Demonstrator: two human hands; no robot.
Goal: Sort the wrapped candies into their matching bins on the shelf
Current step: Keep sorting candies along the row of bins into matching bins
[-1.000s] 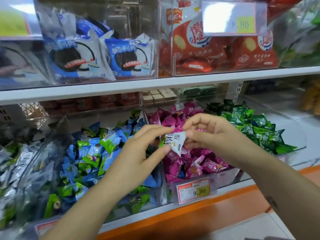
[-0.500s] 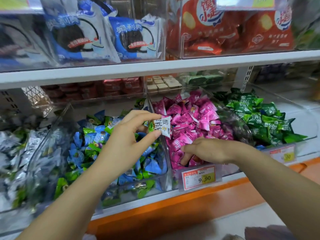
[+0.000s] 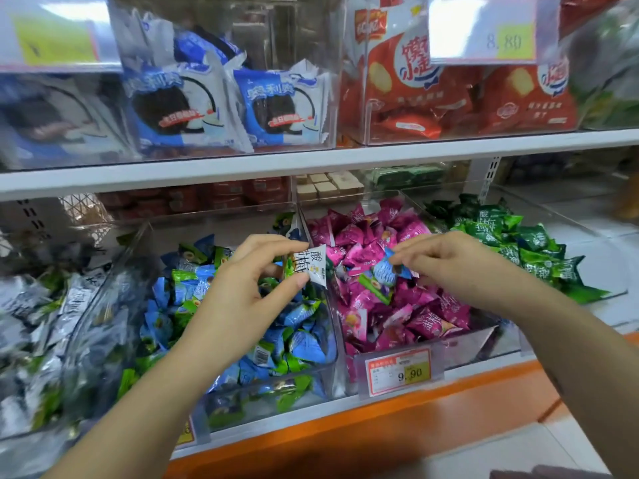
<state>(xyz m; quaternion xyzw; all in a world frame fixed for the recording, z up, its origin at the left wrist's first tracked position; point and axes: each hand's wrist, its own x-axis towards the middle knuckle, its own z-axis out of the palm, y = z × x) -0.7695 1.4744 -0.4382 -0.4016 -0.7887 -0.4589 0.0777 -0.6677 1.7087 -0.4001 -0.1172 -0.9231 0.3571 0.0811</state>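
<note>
Left hand point(image 3: 249, 292), eight o'clock, pinches a white-wrapped candy point(image 3: 314, 267) over the bin divider point(image 3: 330, 319). Right hand point(image 3: 446, 264), four o'clock, pinches a blue-wrapped candy point(image 3: 384, 273) above the pink-candy bin point(image 3: 484, 337). Risk: a loose pinch drops it among pinks; blue-candy bin point(image 3: 242, 406) lies seven o'clock.

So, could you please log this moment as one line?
left hand: pinches white candy | right hand: pinches blue candy above pink bin

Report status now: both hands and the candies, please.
Left hand pinches white candy. Right hand pinches blue candy over pink bin. Nothing blocks either hand.
</note>
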